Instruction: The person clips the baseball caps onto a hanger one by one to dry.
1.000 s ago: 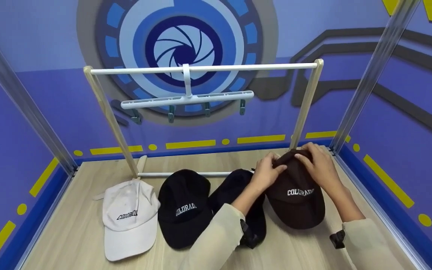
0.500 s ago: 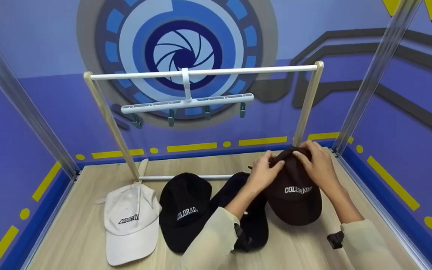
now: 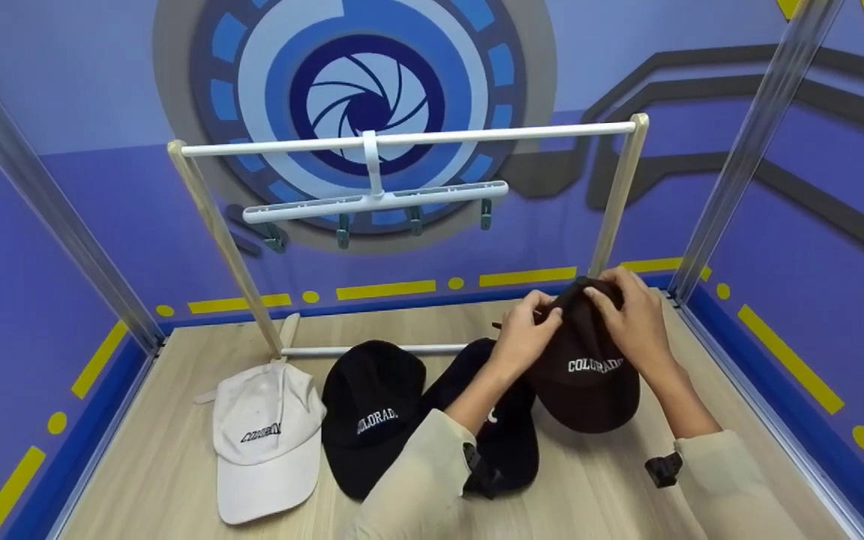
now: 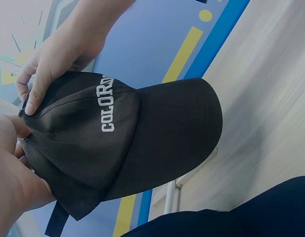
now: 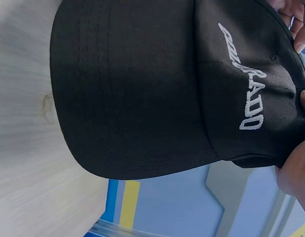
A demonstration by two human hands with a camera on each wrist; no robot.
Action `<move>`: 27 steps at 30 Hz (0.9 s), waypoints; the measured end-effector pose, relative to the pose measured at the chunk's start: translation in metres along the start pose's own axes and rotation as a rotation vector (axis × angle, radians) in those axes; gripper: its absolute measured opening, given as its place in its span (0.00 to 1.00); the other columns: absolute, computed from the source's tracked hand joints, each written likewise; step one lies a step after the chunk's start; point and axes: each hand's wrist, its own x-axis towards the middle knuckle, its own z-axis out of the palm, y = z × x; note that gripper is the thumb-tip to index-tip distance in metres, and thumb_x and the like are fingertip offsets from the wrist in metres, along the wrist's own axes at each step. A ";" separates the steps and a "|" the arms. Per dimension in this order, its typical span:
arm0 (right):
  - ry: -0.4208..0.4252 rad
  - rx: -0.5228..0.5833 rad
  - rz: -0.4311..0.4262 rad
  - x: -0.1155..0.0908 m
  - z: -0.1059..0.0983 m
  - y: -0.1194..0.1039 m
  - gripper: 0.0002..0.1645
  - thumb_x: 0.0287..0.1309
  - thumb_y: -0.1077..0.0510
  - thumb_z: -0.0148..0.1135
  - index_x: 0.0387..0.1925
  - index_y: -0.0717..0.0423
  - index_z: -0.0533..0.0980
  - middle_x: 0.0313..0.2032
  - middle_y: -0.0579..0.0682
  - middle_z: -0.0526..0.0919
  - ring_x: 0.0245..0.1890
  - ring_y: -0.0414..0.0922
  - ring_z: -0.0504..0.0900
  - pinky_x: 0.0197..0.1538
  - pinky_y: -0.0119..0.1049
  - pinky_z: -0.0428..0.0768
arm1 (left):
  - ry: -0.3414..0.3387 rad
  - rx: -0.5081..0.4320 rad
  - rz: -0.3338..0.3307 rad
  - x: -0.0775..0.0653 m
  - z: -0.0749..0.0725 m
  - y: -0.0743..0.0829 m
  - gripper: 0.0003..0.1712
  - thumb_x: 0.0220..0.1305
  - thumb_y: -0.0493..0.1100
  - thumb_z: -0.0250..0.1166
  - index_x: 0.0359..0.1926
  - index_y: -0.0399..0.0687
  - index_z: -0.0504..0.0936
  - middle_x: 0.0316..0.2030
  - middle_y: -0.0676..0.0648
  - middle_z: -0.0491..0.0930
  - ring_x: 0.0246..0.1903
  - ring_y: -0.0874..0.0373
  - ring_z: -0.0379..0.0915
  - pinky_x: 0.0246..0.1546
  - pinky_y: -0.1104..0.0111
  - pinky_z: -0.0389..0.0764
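Both hands hold a dark brown baseball cap [image 3: 589, 394] by its crown, brim hanging down, above the right side of the table. The left hand [image 3: 523, 334] pinches the crown's upper left edge; the right hand [image 3: 636, 322] grips its upper right, thumb in front. White COLORADO lettering shows on the front of the cap [image 4: 88, 133] in the left wrist view. From the right wrist, the brim of the cap [image 5: 127, 89] fills much of the view, over the tabletop. A strap end pokes out beside the left hand.
A white cap [image 3: 267, 442], a black cap [image 3: 372, 420] and a dark cap [image 3: 514, 442], partly behind the left arm, lie in a row on the wooden table [image 3: 139, 465]. Behind them stands a rack [image 3: 507, 135] carrying a white hanger [image 3: 312, 210] with several green clips [image 3: 343, 231].
The brown cap has risen and shifted slightly left with both hands, which keep their hold on it. The other caps stay on the table.
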 end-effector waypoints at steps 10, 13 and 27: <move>0.069 0.031 0.008 0.004 0.006 -0.010 0.12 0.59 0.52 0.63 0.38 0.55 0.75 0.34 0.51 0.78 0.34 0.46 0.78 0.37 0.39 0.71 | 0.010 0.084 0.050 0.004 -0.010 0.008 0.03 0.62 0.43 0.62 0.34 0.51 0.76 0.30 0.56 0.76 0.32 0.65 0.72 0.32 0.75 0.74; 0.073 0.050 0.014 0.006 0.009 -0.014 0.12 0.59 0.51 0.63 0.39 0.54 0.75 0.35 0.51 0.79 0.35 0.46 0.78 0.39 0.39 0.72 | 0.027 0.106 0.055 0.005 -0.013 0.010 0.03 0.61 0.42 0.62 0.34 0.50 0.76 0.30 0.55 0.76 0.32 0.65 0.72 0.32 0.76 0.74; 0.108 0.126 0.031 0.015 0.025 -0.026 0.14 0.57 0.53 0.65 0.39 0.59 0.76 0.34 0.52 0.79 0.32 0.43 0.75 0.36 0.32 0.69 | 0.057 0.297 0.079 0.009 -0.036 0.019 0.06 0.60 0.42 0.60 0.38 0.48 0.77 0.33 0.51 0.78 0.34 0.61 0.72 0.35 0.73 0.71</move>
